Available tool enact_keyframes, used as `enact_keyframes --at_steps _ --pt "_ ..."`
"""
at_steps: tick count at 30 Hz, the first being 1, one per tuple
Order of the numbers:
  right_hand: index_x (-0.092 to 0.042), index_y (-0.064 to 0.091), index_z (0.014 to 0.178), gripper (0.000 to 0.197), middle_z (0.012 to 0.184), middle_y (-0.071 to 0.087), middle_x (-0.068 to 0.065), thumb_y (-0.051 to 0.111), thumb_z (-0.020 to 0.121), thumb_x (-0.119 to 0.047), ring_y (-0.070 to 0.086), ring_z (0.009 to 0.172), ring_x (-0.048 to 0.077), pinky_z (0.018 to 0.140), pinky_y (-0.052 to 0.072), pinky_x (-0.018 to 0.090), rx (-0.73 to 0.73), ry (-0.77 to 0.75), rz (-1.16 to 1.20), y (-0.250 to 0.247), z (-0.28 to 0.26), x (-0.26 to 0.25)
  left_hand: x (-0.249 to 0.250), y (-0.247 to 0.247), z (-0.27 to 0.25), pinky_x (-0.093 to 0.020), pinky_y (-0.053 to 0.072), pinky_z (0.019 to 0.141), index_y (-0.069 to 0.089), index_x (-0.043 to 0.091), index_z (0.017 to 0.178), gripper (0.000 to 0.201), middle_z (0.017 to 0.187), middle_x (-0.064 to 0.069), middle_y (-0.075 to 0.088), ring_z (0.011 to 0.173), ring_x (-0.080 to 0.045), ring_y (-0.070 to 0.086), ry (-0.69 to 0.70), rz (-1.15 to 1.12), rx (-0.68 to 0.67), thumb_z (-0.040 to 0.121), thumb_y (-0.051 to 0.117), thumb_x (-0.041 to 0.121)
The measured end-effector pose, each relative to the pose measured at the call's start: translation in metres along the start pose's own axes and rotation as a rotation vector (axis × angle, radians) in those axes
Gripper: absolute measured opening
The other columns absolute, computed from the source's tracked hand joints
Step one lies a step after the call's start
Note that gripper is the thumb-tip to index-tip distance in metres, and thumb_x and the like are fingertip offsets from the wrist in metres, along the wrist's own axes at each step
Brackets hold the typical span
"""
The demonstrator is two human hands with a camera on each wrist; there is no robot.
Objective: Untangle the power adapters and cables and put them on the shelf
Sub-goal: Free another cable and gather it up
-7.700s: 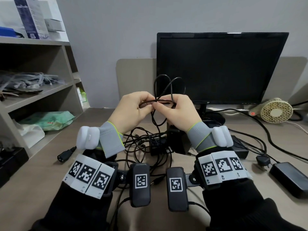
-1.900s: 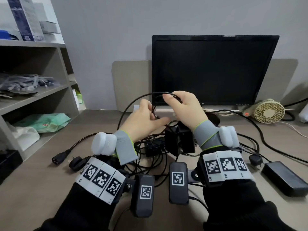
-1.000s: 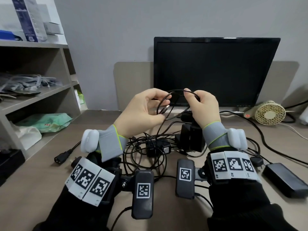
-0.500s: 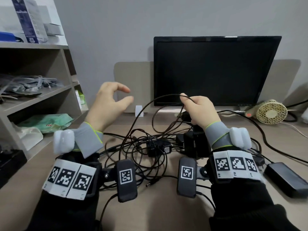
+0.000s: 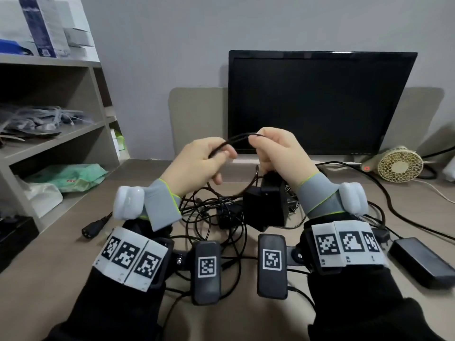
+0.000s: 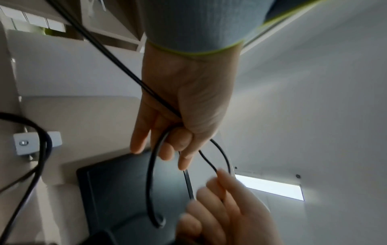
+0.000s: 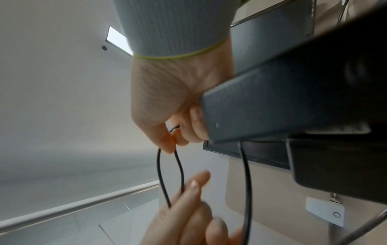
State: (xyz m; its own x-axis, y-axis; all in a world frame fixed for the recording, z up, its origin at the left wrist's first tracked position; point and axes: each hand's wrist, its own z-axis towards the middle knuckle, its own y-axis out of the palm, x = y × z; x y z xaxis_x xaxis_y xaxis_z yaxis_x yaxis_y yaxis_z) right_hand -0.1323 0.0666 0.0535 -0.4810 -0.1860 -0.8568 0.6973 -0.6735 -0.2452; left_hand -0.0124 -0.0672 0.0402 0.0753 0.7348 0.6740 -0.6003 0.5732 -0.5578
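Both sets of fingers are closed on the same thin black cable (image 5: 234, 140). The left hand (image 5: 199, 166) pinches a doubled run of it between thumb and forefinger, and the right hand (image 5: 278, 156) pinches the fold of the same run, so a short arc spans the two hands, its long axis running nine to three o'clock in the head view. Below the right hand, at about six o'clock from its fingers, hangs the black power adapter (image 5: 267, 205), lifted just off the worktop (image 5: 61, 254). I judge the right hand carries it by its cable, though the actual grip is hidden there. From the left hand the cable drops toward six o'clock into the tangle of cables (image 5: 211, 217) lying on the worktop between the wrists. The next pull, as I read it, must draw slack out along that nine-to-three line.

The shelf (image 5: 56, 136) stands at nine o'clock, well apart from both hands, with the left hand nearer.

The left wrist view shows what the head view hides: two strands crossing the left palm and a free loop hanging below the fingers (image 6: 165, 147). The right wrist view shows the adapter pressed against the curled right fingers (image 7: 194, 126), and the doubled strand running from their pinch to the left hand. A second adapter (image 5: 423, 262) lies on the worktop at four o'clock.
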Motion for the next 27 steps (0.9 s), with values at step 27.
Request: enact_keyframes --at_steps 27 --pt "-0.021 0.054 0.070 0.023 0.047 0.048 -0.018 0.064 0.088 -0.013 0.043 0.049 -0.005 0.055 0.034 0.011 -0.410 -0.018 -0.237 0.043 -0.010 -0.002 0.024 0.008 0.000 -0.016 0.034 0.063 0.053 0.043 0.062 0.040 0.057 0.024 0.051 0.060 0.004 0.046 0.174 -0.107 0.139 0.097 0.035 0.035"
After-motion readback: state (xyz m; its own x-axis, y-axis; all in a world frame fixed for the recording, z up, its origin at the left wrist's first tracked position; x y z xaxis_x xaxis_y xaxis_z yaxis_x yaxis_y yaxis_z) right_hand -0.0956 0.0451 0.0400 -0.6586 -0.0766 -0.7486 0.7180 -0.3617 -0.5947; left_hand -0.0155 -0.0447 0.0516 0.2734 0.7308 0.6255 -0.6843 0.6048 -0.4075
